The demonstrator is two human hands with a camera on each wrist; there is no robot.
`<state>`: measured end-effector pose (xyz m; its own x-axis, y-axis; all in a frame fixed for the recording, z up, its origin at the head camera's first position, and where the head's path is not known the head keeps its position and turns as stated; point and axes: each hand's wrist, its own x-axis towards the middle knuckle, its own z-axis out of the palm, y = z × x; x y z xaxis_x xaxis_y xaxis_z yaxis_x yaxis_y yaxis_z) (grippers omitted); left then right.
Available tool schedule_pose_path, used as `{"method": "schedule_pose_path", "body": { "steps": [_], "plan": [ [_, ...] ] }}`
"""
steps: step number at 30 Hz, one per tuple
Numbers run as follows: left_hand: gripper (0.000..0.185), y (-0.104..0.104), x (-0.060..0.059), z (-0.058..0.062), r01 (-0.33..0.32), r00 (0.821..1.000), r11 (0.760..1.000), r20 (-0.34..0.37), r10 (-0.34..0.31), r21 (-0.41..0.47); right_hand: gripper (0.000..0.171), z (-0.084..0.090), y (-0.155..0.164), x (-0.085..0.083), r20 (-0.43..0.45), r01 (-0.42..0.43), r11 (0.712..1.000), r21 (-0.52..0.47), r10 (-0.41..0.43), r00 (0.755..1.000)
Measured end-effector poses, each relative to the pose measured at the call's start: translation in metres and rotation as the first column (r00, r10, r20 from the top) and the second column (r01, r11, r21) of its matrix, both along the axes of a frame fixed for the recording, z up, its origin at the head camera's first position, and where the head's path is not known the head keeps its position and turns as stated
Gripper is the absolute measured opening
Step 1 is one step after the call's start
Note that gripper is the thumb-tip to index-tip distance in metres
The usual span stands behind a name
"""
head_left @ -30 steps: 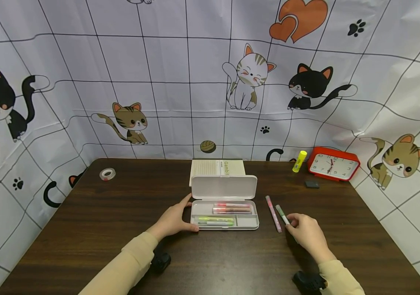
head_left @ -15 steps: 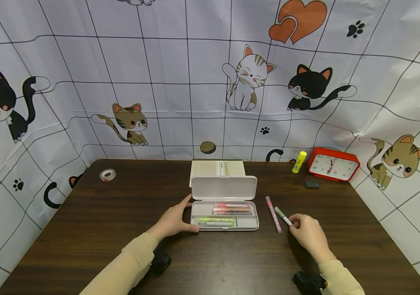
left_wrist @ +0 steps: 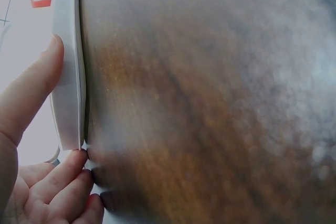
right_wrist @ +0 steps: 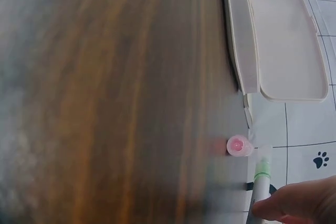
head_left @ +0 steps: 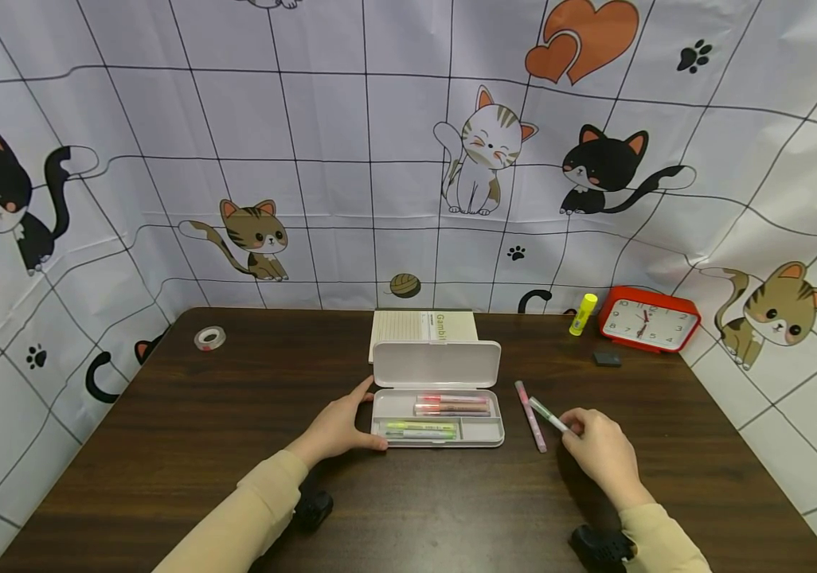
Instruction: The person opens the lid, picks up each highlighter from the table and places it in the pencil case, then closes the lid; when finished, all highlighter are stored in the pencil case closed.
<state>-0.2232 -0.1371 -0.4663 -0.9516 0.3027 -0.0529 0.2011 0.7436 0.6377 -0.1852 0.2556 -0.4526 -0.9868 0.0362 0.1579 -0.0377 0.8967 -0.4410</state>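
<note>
An open white pencil case (head_left: 437, 422) lies mid-table with several highlighters in its tray, its lid (head_left: 436, 363) standing up behind. My left hand (head_left: 340, 426) holds the case's left end, thumb along the side and fingers at the front corner; the left wrist view shows the case edge (left_wrist: 68, 77) under the thumb. My right hand (head_left: 598, 447) pinches the near end of a green-tipped white marker (head_left: 547, 415), also seen as marker (right_wrist: 261, 179). A pink marker (head_left: 529, 415) lies just left of it, its pink end (right_wrist: 237, 145) facing the right wrist camera.
A notebook (head_left: 423, 326) lies behind the case. A red clock (head_left: 648, 319), a yellow glue stick (head_left: 583, 313) and a dark eraser (head_left: 606, 359) sit at the back right. A tape roll (head_left: 209, 338) is at the back left. Cat-print sheets wall the dark wooden table (head_left: 201, 446).
The green-tipped marker's far end has swung a little leftward and lifted as my right hand shifted slightly up and right. The left hand and case stayed put.
</note>
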Motion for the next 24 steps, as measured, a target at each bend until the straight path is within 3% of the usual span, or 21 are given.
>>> {"method": "schedule_pose_path", "body": {
  "steps": [8, 15, 24],
  "plan": [
    [0.112, 0.0, 0.002, 0.004, 0.028, 0.999, 1.0, -0.033, -0.027, 0.006, 0.017, 0.003, -0.005, 0.0, -0.032, -0.002, 1.0, 0.007, 0.002, 0.999],
    [0.112, 0.001, 0.0, 0.001, -0.006, 1.0, 1.0, 0.005, 0.006, 0.0, 0.016, 0.005, -0.013, 0.0, -0.056, -0.032, 0.999, 0.001, 0.032, 0.998],
    [0.112, 0.001, 0.001, 0.002, -0.009, 1.0, 1.0, 0.004, 0.009, 0.003, 0.016, 0.006, -0.029, -0.006, -0.091, -0.082, 0.997, 0.003, 0.082, 0.992]
  ]
}}
